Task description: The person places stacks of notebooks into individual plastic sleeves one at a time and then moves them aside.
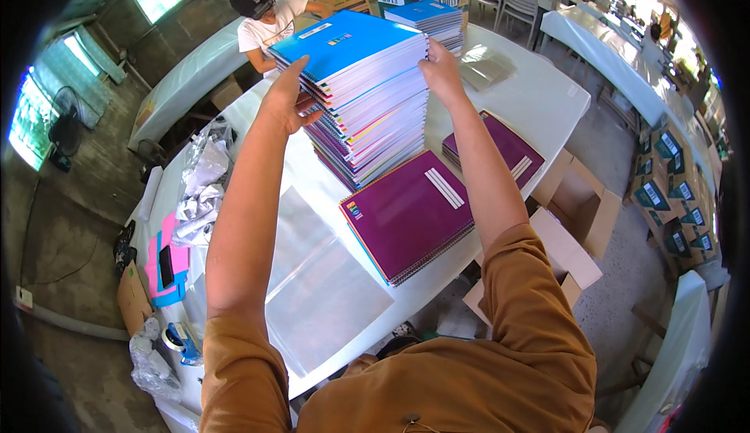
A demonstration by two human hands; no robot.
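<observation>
A tall stack of spiral notebooks (367, 97) stands on the white table (539, 97), its top one blue. My left hand (285, 99) presses against the stack's left, spiral side. My right hand (440, 68) grips the upper right edge of the stack. Together both hands clasp the upper part of the pile. A short pile of purple notebooks (410, 213) lies in front of the stack, close to the table's front edge. Another purple pile (500, 148) lies to the right, partly hidden by my right forearm.
Clear plastic sleeves (320, 277) lie near me. Crumpled plastic (199, 191), pink and blue sheets with a phone (166, 265) and a tape dispenser (181, 339) sit left. A person in white (269, 23) stands across the table. More notebooks (430, 15) and cardboard boxes (574, 199) surround it.
</observation>
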